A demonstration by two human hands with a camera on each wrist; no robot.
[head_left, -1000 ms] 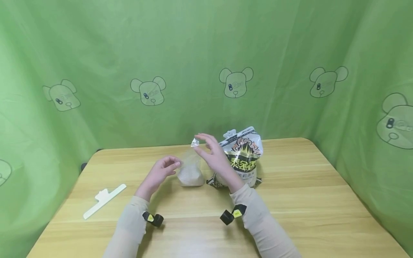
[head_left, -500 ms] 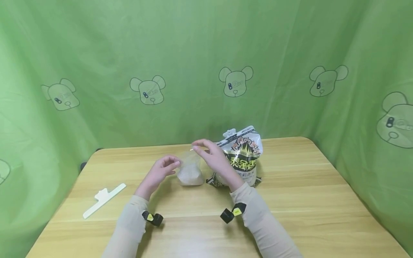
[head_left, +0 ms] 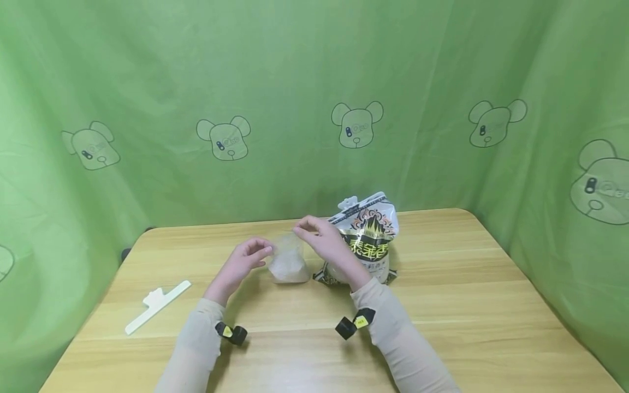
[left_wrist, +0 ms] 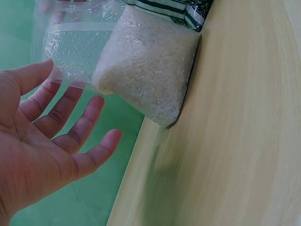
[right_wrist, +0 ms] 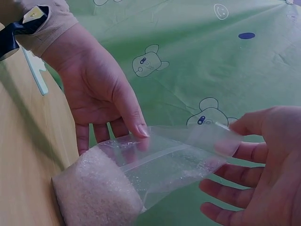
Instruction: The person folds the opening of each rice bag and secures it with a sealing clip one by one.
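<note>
A clear plastic bag [head_left: 288,266] with rice in its lower part stands upright near the middle of the table. Its top part, with a pale strip across it, is see-through in both wrist views. My left hand [head_left: 239,266] pinches the bag's left edge between thumb and forefinger, its other fingers spread loosely in the left wrist view. At the top corner on the other side, my right hand [right_wrist: 275,162] pinches the clear film between thumb and fingers. Close to the right hand stands a larger printed rice bag [head_left: 371,240], partly behind the right wrist.
A white sealing clip [head_left: 346,204] sits along the printed bag's top. Another long white clip [head_left: 156,303] lies at the left of the wooden table [head_left: 467,305]. Green curtains [head_left: 275,71] with bear-head drawings surround the table's back and sides.
My right hand has come down a little, bringing the clear bag's top edge lower. The left hand stays almost where it was at the bag's left edge.
</note>
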